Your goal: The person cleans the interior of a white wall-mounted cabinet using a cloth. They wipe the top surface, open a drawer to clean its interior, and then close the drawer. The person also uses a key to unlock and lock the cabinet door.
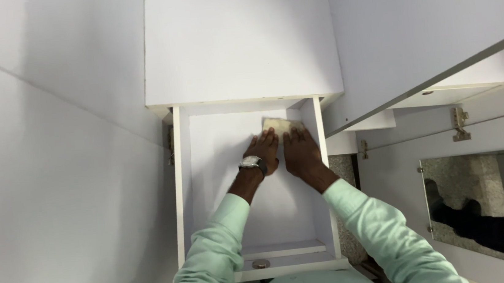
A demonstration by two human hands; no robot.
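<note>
A pale cloth (280,124) is pressed flat against the floor of an open white drawer (189,184), in its far right corner, toward one o'clock of the drawer's middle. It is held down by both hands: the left hand (263,151), a watch (252,162) on its wrist, lies at seven o'clock of the cloth, and the right hand (300,149) at five o'clock, fingers laid flat on the cloth rather than curled round it. The hands are side by side, nearly touching. A mirror (492,204) is seen at four o'clock of the drawer, well apart.
</note>
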